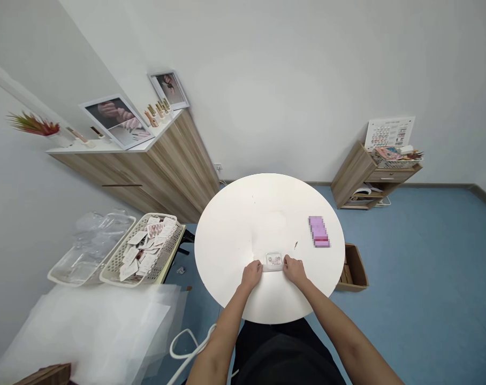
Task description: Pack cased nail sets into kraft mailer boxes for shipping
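My left fingers (258, 266) and right fingers (287, 261) are pressed against opposite ends of a small clear plastic case (274, 261), pinching it between them. Something pinkish sits inside, too small for me to make out. My left hand (251, 276) and right hand (294, 269) rest on the round white desk (230, 235) near its edge. A blurred pink packet (319, 231) lies to the right. Past the rim, I see a cardboard box (356, 267) on the blue floor (427, 267) and, leftward, a beige basket of printed cards (142, 251).

The left hand (251, 276) angles inward; the right hand (295, 269) mirrors it (both palm-down, fingers curled).
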{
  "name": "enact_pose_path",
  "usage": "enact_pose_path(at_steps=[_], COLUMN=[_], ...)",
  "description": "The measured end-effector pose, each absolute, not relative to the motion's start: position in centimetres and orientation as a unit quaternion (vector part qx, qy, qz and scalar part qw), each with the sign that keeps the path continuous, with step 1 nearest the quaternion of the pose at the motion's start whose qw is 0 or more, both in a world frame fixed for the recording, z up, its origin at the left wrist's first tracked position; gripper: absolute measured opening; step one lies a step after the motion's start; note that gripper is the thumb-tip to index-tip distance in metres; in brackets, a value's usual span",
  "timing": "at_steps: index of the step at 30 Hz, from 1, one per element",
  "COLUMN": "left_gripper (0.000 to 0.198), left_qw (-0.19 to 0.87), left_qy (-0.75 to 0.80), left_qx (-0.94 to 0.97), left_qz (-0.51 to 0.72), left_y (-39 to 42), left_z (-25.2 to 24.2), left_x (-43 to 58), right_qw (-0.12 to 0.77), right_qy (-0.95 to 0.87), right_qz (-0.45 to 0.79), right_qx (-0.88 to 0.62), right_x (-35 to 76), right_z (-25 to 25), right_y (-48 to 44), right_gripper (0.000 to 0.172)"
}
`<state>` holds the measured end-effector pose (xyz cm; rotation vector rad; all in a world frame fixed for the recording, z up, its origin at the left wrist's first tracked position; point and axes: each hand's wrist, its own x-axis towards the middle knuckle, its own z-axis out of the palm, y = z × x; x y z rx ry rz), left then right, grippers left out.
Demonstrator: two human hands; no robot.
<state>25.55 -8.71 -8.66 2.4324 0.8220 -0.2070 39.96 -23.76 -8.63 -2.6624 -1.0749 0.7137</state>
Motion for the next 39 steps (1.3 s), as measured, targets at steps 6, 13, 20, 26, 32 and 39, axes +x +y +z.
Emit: enact_pose_path(at_steps=[6,13,20,26,32,39], left_gripper=[0.018,0.048,0.053,0.053,0.062,0.063], left_qw=[0.201,0.074,0.046,0.101,0.148,0.207], left_qy=[0.366,-0.008,-0.001,-0.008,0.044,0.064], left_qx=[0.907,0.996,0.998,0.993,0.986,0.976], left_qz=[-0.057,0.037,0.040,0.062,0.067,0.020], left_y=[-10.2,-11.7,-10.7,-9.8,-9.3,-7.8], left_z=[-8.7,-11.0,-12.7,-13.3,-13.9,-10.2], left_x=[26.5,25.0,25.1,25.7,26.6,27.6], right_qw=[0.077,0.080,0.091,0.093,0.064,0.065], right_qy=[-0.315,-0.325,-0.376,-0.590,-0.580,-0.599], right_qz=[0.270,0.264,0.139,0.053,0.076,0.151], right_qx=[-0.906,-0.905,-0.911,-0.800,-0.808,-0.784], right_x=[40.7,40.8,39.8,38.5,39.1,40.9], right_z=[-9.4,-9.5,-8.7,-10.3,-11.8,-9.0], right_y=[-22.7,-22.5,-23.4,-24.3,-23.0,-22.1], right_gripper=[0.017,0.018,0.026,0.048,0.052,0.049])
